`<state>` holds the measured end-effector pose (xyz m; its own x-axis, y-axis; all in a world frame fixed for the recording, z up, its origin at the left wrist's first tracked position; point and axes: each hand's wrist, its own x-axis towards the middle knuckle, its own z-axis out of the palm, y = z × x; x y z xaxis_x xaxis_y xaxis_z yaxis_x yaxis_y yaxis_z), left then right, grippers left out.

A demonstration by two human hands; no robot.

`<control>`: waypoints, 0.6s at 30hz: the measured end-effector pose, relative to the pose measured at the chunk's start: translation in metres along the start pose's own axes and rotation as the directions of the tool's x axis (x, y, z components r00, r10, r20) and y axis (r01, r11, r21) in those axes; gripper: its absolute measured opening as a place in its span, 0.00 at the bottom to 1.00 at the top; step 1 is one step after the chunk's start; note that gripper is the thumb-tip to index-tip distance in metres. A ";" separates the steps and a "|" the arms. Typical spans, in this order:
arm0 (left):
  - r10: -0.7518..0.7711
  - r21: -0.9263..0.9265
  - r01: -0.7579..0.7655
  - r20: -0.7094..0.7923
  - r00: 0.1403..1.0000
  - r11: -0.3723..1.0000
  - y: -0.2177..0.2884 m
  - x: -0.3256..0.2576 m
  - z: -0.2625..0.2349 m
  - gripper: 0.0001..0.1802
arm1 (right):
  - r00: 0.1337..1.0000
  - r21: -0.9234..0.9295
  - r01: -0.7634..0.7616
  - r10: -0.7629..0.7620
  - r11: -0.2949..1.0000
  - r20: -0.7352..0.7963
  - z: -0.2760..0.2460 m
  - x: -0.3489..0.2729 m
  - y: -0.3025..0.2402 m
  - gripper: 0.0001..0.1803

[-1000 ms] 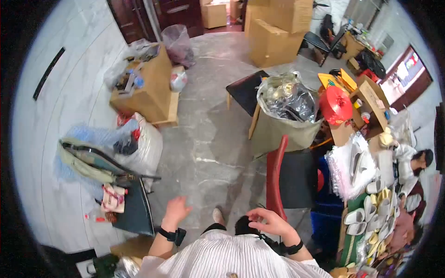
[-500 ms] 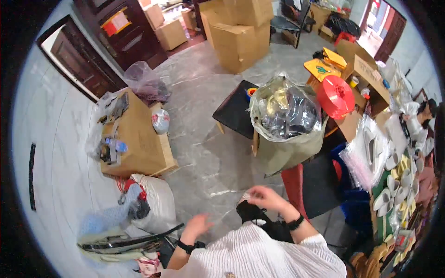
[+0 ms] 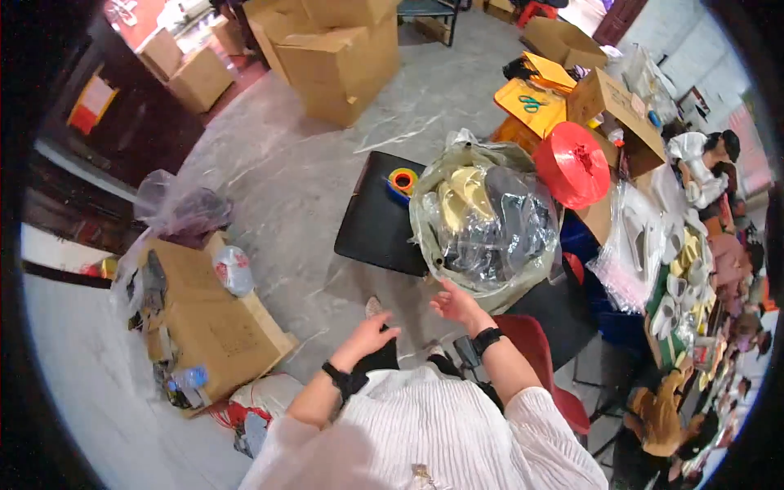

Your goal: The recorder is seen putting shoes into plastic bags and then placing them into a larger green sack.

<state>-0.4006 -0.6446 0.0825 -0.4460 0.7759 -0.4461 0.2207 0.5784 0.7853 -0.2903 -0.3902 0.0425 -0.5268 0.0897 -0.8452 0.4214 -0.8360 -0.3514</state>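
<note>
My left hand (image 3: 371, 336) is in front of my body above the floor, its fingers loosely apart and holding nothing. At the near edge of a large grey-green sack (image 3: 423, 238), my right hand (image 3: 457, 304) is open and bare; whether it touches the sack I cannot tell. The sack is packed with clear plastic bags of shoes, gold shoes (image 3: 467, 194) on the left and dark, shiny bags (image 3: 527, 233) on the right. Just left of the sack is a black seat (image 3: 369, 224) holding a roll of tape (image 3: 403, 180). Dark bands circle both wrists.
A big red roll (image 3: 574, 166) stands beside the sack's far right. Scissors (image 3: 531, 104) lie on a yellow surface behind it. Cardboard boxes stand ahead (image 3: 331, 73) and at left (image 3: 212, 343). Shoes fill a table (image 3: 678, 302) at right, with a red chair (image 3: 531, 347) nearer me.
The view has turned and come closer to the sack. My right hand has moved up to the sack's near edge, and my left hand has come forward.
</note>
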 end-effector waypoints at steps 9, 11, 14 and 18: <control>-0.239 -0.059 0.253 0.181 0.954 0.966 0.022 0.190 -0.035 0.47 | 0.997 0.657 0.053 -0.001 0.752 -0.080 -0.023 0.051 0.015 0.28; -0.278 -0.083 0.287 0.107 0.955 0.954 -0.001 0.218 -0.015 0.49 | 0.996 0.659 0.042 0.019 0.751 -0.086 -0.012 0.060 0.014 0.25; -0.447 -0.480 0.535 0.295 0.845 0.695 0.028 0.243 -0.002 0.42 | 0.991 0.695 0.005 0.089 0.719 -0.099 -0.017 0.058 0.011 0.16; -0.387 -0.497 0.526 0.361 0.849 0.690 0.031 0.261 0.001 0.21 | 0.966 0.539 -0.154 0.241 0.828 -0.094 -0.003 0.039 -0.011 0.11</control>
<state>-0.5094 -0.4244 -0.0101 -0.1503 0.5258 -0.8372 -0.5133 0.6822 0.5206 -0.3132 -0.3753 0.0120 -0.3375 -0.0638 -0.9392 0.0327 -0.9979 0.0560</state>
